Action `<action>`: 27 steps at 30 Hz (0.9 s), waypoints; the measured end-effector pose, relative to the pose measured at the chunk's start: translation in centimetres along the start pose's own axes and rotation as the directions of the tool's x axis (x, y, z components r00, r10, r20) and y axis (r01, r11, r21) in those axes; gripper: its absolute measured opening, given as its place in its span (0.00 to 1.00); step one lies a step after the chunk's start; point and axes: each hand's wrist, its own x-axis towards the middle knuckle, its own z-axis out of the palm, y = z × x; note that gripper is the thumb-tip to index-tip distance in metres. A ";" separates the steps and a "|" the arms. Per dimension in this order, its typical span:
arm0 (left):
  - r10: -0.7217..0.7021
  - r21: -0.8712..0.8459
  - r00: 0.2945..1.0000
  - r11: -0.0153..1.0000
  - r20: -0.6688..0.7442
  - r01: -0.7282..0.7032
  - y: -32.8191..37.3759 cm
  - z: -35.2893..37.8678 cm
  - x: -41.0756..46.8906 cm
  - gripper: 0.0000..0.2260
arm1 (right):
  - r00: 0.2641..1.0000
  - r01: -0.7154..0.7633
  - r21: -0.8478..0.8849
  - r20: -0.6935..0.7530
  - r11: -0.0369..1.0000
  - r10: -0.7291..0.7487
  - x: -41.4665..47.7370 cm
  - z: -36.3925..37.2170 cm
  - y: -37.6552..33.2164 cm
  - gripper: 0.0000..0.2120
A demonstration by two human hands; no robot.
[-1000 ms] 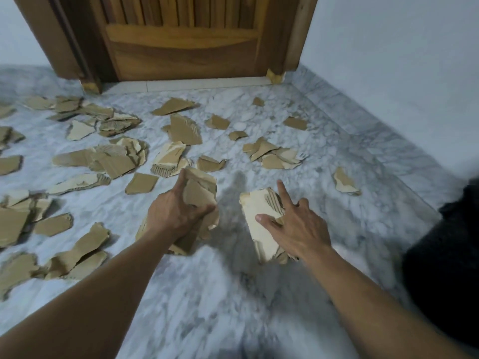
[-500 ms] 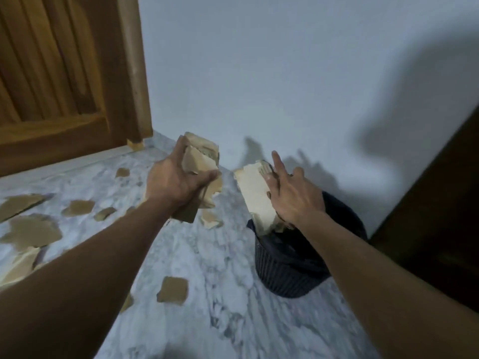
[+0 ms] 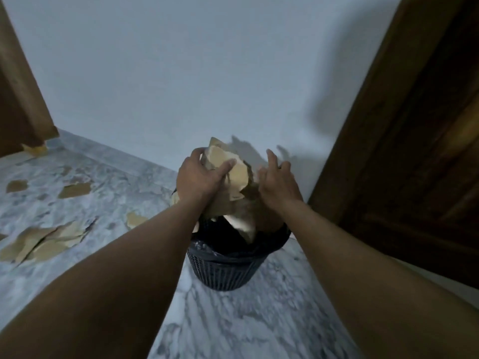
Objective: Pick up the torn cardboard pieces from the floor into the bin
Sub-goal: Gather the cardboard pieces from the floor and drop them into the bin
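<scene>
Cardboard pieces (image 3: pixel 234 174) sit bunched over the bin (image 3: pixel 225 270): left hand (image 3: pixel 199 177) clamps the stack, right hand (image 3: pixel 277 182) looks spread open alongside. Light, stiff, jagged stuff I'd guess, so pinch flat faces. More on the floor (image 3: pixel 108 203).

Home room corner, marble floor (image 3: pixel 246 320), wooden door (image 3: pixel 414 151), plain wall (image 3: pixel 194 73)

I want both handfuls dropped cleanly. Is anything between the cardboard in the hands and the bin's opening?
Nothing visible blocks it. The left hand grips cardboard pieces right above the bin, and the right hand is beside them. The bin's mouth is open, with cardboard already sliding in.
</scene>
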 end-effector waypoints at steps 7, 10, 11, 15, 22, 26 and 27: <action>-0.049 -0.046 0.999 0.998 0.002 0.049 -2.6 -2.0 -0.8 0.24 | 0.999 0.021 0.104 0.042 0.994 -0.025 -2.1 0.1 -1.3 0.25; -0.025 -0.023 0.999 0.999 -0.041 0.024 -4.4 -6.1 -1.0 0.22 | 0.995 0.082 0.108 0.050 0.991 -0.087 -3.4 0.1 -4.5 0.26; -0.020 -0.006 0.998 1.000 -0.055 0.019 -5.2 -7.6 -1.3 0.22 | 0.992 0.104 0.107 0.061 0.989 -0.111 -3.8 0.3 -5.7 0.26; -0.019 0.120 0.997 0.992 -0.076 0.028 -9.9 -14.4 -2.5 0.22 | 0.954 0.290 0.056 0.060 0.955 -0.293 -6.3 2.2 -12.0 0.24; -0.189 0.371 0.971 0.899 -0.147 0.231 -23.9 -23.0 -6.5 0.26 | 0.841 0.532 0.076 0.062 0.843 -0.537 -10.2 15.0 -19.3 0.23; -0.309 0.495 0.941 0.801 -0.138 0.335 -31.8 -24.6 -10.7 0.34 | 0.831 0.404 0.168 0.342 0.899 -0.438 -12.6 23.7 -19.6 0.29; -0.339 0.532 0.932 0.770 -0.129 0.353 -33.4 -24.8 -11.5 0.36 | 0.807 0.381 0.146 0.430 0.913 -0.406 -13.0 25.8 -19.4 0.31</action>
